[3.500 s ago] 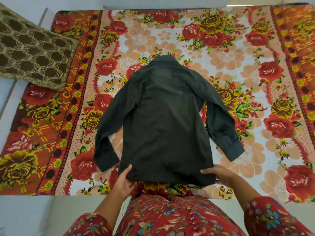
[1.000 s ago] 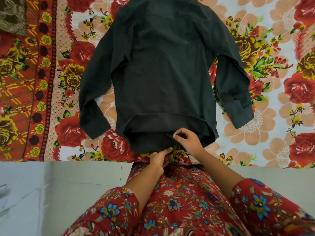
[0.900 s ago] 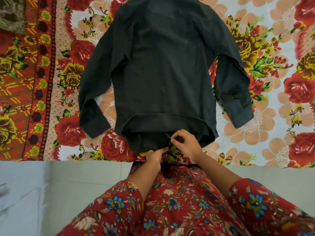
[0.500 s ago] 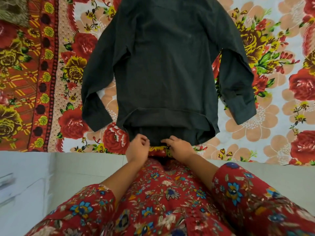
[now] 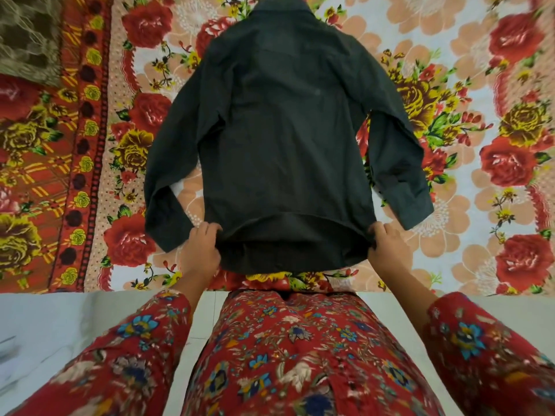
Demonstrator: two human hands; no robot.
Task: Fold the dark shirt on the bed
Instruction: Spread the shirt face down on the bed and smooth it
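Lying back-up on the bed [image 5: 480, 265]: one dark shirt [image 5: 285, 130], long-sleeved, collar toward the far edge, hem close to the near edge and just short of it. Both sleeves are splayed outward and down, one on the person's left [image 5: 168, 181] and one on the right [image 5: 399, 169], neither folded in. A darker under-layer shows below the back hem.

Change noted: half a second ago both hands sat close together at the middle of the hem; they are now spread to its two outer corners. Judged meaning: centre tidying is done, the hem is being drawn taut and squared, and no fold proper is made yet.

Left hand [image 5: 203, 246]: fingers curled, pinching the hem's left corner, forearm reaching in from the near edge. Right hand [image 5: 389, 246]: fingers curled round the hem's right corner, forearm likewise.

Surroundings: floral bedspread under the shirt; patterned cushion [image 5: 27, 34] at the far left corner; pale floor [image 5: 45, 319] before the near edge; the person's red floral clothing [image 5: 285, 340].
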